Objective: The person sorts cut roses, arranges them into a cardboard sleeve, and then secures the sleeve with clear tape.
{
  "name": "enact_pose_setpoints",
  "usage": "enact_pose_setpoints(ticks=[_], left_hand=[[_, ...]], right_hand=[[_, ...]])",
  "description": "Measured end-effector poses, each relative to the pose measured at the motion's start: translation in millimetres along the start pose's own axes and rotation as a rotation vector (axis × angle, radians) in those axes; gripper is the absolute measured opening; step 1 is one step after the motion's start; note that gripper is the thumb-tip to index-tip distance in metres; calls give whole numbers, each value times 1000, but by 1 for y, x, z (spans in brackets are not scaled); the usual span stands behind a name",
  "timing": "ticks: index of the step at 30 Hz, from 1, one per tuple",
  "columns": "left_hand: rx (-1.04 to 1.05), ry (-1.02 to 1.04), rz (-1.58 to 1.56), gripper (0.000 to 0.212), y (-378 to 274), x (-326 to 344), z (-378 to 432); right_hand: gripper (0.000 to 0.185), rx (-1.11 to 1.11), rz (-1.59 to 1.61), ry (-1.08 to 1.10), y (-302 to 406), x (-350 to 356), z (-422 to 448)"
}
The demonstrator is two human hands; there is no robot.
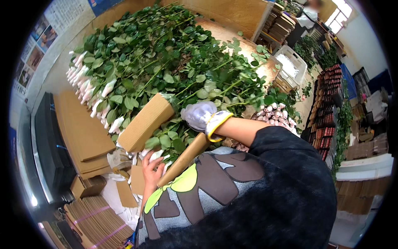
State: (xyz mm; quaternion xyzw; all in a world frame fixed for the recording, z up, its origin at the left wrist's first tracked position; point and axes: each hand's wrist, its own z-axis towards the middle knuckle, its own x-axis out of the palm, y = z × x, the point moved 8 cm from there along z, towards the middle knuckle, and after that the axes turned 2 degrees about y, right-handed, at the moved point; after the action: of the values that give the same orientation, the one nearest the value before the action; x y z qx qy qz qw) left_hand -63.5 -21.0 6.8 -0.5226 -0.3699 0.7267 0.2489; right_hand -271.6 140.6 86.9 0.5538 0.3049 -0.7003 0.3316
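Note:
My right hand (200,116), in a pale glove with a yellow-edged cuff, rests among rose stems beside a corrugated cardboard wrap (146,122). Its fingers are bunched, but the glove hides whether they grip any stems. Bare, my left hand (151,169) is at the near table edge, its fingers bent against rose heads in white netting (156,154). Whether it holds them cannot be told. Leafy rose stems (174,140) lie between my hands. A large heap of leafy roses (149,56) covers the table beyond, with netted heads (81,77) along its left side.
A rounded brown edge (186,159) runs before my body. At lower left are cardboard sheets (84,130) and a strapped cardboard stack (96,221). Pink rose heads (275,115) lie to the right, near a white crate (292,65). A person (307,17) stands far back.

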Motion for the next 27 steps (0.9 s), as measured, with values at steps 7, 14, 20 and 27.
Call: enact_pose_setpoints(ticks=[7,14,20,27], left_hand=[[-38,46,27,27,-10,-2,1],[-51,65,30,27,-6,-2,5],[30,59,58,29,-1,1,-2],[159,56,57,35,-10,3,-2]], right_hand=[[8,-6,94,-129,-2,37,-9],[9,117,122,19,-17,-5,-17],[19,322,210,-113,-85,-87,-13],[20,246,177,-473,-133,-140,-14]])
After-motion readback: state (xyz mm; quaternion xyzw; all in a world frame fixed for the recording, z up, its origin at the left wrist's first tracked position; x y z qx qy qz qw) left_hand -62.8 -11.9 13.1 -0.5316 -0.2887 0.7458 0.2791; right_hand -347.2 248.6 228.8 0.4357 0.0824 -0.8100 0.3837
